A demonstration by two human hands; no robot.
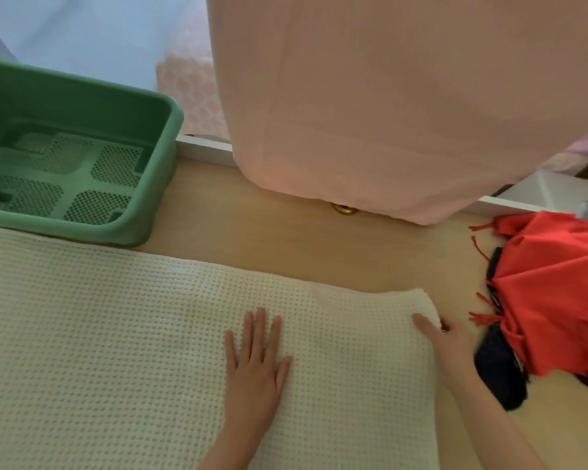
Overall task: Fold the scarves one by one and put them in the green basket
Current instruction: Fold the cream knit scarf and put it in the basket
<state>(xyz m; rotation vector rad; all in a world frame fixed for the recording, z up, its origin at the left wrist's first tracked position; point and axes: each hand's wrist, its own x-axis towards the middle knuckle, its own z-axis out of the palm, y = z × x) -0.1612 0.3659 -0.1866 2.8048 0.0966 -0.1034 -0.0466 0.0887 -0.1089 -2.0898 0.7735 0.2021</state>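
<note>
Cream scarf (116, 334) spread on wooden bench (286, 239); I see left hand (255, 368) flat on it, right hand (447, 344) gripping its right edge. Green basket (163, 171) far-left, red scarf (557, 300) right, pink curtain (387, 96) behind.

Cream scarf (116, 334): off-white, with an even waffle-knit grid of small square dimples over the whole visible surface.
Green basket (126, 232): plain mint-green plastic. The floor carries panels of fine dotted perforation between smooth green strips.
Red scarf (557, 293): solid bright orange-red, tassels the same red.
Navy scarf (499, 374), under the red one: very dark blue, near black. Pattern cannot be made out.
Table (286, 245): pale tan wood, faint straight grain.
Hanging cloth (387, 96): plain pale pink.
Patterned fabric (190, 89): pink and white, small repeated motif, blurred.
Ledge (204, 145): white.
Round fitting (344, 209): brass-gold.
</note>
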